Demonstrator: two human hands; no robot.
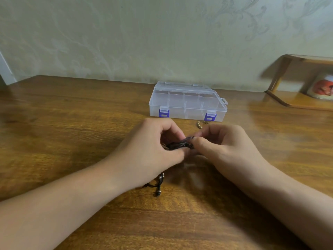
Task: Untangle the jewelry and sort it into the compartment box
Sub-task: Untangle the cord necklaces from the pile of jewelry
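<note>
A dark tangle of cord jewelry point(177, 145) is held just above the wooden table point(72, 123) at the centre. My left hand point(153, 150) pinches its left part and my right hand point(221, 147) pinches its right end. Loose cord ends with small metal beads point(160, 184) hang down under my left wrist onto the table. A small gold piece point(201, 123) lies in front of the box. The clear compartment box point(187, 102) with purple latches stands shut behind my hands.
A wooden shelf stand point(297, 83) with a white ceramic item point(322, 87) sits at the far right. A patterned wall point(144, 37) runs along the table's back edge.
</note>
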